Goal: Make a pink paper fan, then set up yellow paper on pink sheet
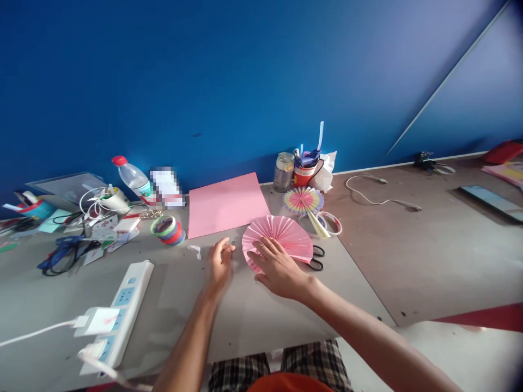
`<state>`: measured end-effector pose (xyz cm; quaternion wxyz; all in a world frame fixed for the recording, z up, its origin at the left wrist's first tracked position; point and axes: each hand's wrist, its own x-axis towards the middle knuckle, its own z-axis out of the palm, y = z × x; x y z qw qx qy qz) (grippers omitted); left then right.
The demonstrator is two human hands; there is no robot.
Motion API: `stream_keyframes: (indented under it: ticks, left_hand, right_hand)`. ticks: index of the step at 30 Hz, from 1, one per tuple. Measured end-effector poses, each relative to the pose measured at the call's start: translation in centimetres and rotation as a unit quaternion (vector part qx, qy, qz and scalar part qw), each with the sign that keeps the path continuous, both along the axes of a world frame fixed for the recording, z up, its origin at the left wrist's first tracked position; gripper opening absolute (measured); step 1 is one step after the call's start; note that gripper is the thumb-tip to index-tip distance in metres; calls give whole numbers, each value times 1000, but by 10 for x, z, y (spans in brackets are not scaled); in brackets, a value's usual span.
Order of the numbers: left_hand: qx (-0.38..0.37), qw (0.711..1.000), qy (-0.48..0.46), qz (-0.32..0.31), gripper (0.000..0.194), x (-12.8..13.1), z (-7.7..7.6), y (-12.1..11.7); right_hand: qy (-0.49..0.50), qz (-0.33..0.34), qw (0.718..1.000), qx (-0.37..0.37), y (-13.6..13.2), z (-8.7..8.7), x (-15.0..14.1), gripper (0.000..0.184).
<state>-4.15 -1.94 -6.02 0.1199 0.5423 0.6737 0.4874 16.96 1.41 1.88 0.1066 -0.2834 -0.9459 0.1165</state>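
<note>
Left hand (220,260): rests by the desk to the left of the pink fan and apart from it, fingers partly curled toward the thumb; whether they pinch anything, I cannot tell.
Right hand (281,270): wide and flat, fingers somewhat spread, lying palm down over the lower left part of the pink fan.
Pink fan (293,231): pleated paper, opened into a broad rounded shape on the desk (245,321), in front of the person, under the right hand.
Scissors (318,265): black handle loops stick out at the fan's right edge; the blades are hidden.
Pink sheet (226,204): flat behind the hands, near the blue wall (229,98).
Striped fan (302,199): small, pleated and round, just behind the pink one.
Rolls of tape (334,224): beside the striped fan, to its lower right.
Jar (283,173): stands next to a red and white cup (304,176) full of pens and tools.
Coloured tape (168,231): stacked rolls, left of the pink sheet.
Bottle (133,177): red cap, tilted in view, among clutter at the left.
Power strip (131,291): front left, with white plugs in it.
Phone (492,202): far right.
</note>
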Motion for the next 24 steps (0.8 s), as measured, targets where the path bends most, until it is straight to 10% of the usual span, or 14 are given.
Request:
stream_keyframes:
  ticks: [11,24]
  left_hand:
    - [1,1000,-17,10,28,-7,-13,3]
    - [-15,1000,16,9,23,-4,-6,0]
  right_hand:
    - [-98,22,981,-163,51,12,21,80]
    - [-152,-26,986,56,62,-2,13,24]
